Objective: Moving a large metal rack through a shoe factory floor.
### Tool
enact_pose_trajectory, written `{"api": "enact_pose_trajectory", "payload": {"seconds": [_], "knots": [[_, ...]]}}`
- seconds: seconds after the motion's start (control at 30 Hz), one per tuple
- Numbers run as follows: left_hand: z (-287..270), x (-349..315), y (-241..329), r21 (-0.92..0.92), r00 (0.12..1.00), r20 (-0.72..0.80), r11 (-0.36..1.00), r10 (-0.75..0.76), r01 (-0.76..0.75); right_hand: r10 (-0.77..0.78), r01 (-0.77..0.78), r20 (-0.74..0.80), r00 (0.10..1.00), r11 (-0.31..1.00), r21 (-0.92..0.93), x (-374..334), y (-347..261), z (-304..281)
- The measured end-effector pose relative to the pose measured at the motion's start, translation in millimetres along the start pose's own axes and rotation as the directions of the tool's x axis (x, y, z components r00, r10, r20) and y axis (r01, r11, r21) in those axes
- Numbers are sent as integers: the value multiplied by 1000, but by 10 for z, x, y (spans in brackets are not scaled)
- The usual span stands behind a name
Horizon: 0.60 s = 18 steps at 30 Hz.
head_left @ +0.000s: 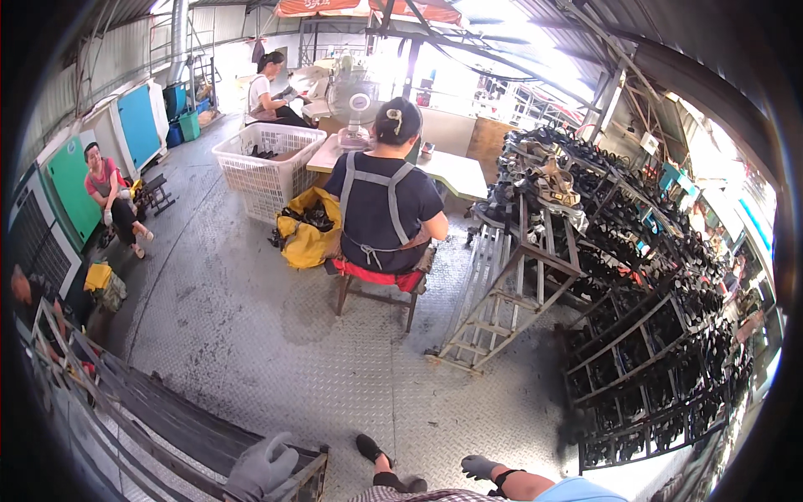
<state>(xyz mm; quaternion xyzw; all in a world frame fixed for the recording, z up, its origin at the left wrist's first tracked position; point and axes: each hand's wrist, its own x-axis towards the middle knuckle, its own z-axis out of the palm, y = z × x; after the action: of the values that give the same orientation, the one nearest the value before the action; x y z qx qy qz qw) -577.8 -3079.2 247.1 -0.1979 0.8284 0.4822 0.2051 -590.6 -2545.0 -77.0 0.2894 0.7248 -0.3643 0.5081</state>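
Note:
My left hand (261,468), in a grey glove, is over the end of a dark rack with a metal frame (180,431) at the lower left. Its fingers are apart and slightly bent, with nothing seen between them; I cannot tell whether it touches the frame. My right hand (480,468), also in a grey glove and with a black band at the wrist, hangs over the metal floor. The fingers of this hand stretch out loosely and hold nothing visible. Between the hands, my dark shoes stand on the patterned plates.
Ahead, a person in an apron (381,209) sits at a table beside a yellow sack (311,243). Behind that sack stands a white crate (268,171). On the right are a metal stand (502,314) and racks full of dark shoes (661,351). Other people sit farther off.

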Motion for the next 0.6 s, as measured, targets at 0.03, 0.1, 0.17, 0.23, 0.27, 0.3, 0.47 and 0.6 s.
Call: {"api": "enact_pose_trajectory", "payload": {"seconds": [0.03,0.1,0.17,0.23,0.27,0.3,0.47,0.6], "knots": [[17,49,-16,-172,999,21,985,27,-23,19,-19,1,1000,999,-30,56,-76,13],[29,71,-75,-221,1000,25,975,-4,10,4,-3,22,1000,998,-62,170,-230,59],[0,60,-121,122,980,-59,976,191,-182,8,-5,33,999,995,-99,254,-384,66],[9,56,-121,108,972,-93,972,217,-207,0,19,97,995,980,-196,326,-542,103],[16,49,-110,99,961,-126,967,245,-233,3,15,89,996,981,-193,346,-611,113],[14,49,-97,114,953,-142,961,267,-252,-15,33,95,995,979,-200,366,-692,119],[-25,62,-76,40,986,-99,991,131,-128,-10,25,81,997,981,-190,383,-1016,104],[-37,110,-93,110,955,-137,962,265,-251,-36,44,46,998,984,-175,356,-1076,83]]}}
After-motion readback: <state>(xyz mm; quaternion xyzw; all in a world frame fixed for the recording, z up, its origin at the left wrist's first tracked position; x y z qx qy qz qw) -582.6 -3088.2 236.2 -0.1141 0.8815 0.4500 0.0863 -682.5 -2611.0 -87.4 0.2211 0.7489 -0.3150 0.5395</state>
